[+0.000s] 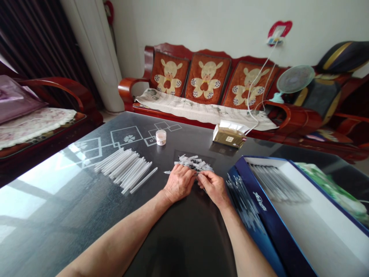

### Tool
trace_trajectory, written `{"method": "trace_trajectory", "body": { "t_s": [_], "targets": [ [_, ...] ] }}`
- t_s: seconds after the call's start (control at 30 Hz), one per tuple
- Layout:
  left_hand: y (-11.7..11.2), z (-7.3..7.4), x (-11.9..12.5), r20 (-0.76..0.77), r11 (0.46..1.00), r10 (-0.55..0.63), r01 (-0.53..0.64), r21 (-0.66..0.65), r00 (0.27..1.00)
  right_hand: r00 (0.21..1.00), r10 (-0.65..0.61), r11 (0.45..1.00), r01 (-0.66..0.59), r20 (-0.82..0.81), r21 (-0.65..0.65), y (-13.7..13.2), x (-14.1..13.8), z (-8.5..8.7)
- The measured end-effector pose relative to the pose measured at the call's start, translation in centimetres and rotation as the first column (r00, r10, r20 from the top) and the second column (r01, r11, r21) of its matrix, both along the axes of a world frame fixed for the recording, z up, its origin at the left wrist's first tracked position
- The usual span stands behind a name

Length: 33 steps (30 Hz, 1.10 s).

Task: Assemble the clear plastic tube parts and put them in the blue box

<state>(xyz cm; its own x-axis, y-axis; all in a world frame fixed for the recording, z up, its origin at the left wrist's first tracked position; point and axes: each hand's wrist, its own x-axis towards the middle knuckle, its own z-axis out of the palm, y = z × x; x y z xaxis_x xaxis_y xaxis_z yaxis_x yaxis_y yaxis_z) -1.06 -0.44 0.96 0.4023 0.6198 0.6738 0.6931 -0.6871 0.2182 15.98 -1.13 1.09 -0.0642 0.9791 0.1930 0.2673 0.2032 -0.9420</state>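
The fingers of the left hand (181,182) and right hand (212,186) pinch nearly closed on a thin piece (196,174), mostly hidden, beside the small parts (198,163). Pens (276,182) in the box (276,227) look finished; tubes (127,169), small parts and refills (245,204) seem left.
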Motion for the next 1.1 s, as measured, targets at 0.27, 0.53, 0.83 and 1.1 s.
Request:
{"method": "trace_trajectory", "body": {
  "t_s": [0.27, 0.53, 0.83, 1.1],
  "targets": [
    [-0.1, 0.11, 0.2, -0.022, 1.0, -0.025, 0.025, -0.006, 0.999, 0.967, -0.092, 0.973, 0.037, 0.238, 0.226, -0.34, -0.36, 0.59],
    [0.0, -0.01, 0.17, -0.028, 1.0, 0.008, -0.008, -0.018, 1.0, 0.979, -0.011, 0.968, -0.041, 0.205, 0.247, -0.41, -0.22, 0.61],
    [-0.06, 0.07, 0.28, -0.041, 0.999, -0.018, 0.017, -0.028, 0.999, 0.972, -0.063, 0.967, 0.002, 0.228, 0.257, -0.25, -0.52, 0.76],
    [-0.06, 0.1, 0.25, -0.05, 1.0, -0.002, 0.001, -0.02, 0.999, 0.981, 0.002, 0.985, -0.035, 0.193, 0.169, -0.28, -0.22, 0.64]
  ]
}}
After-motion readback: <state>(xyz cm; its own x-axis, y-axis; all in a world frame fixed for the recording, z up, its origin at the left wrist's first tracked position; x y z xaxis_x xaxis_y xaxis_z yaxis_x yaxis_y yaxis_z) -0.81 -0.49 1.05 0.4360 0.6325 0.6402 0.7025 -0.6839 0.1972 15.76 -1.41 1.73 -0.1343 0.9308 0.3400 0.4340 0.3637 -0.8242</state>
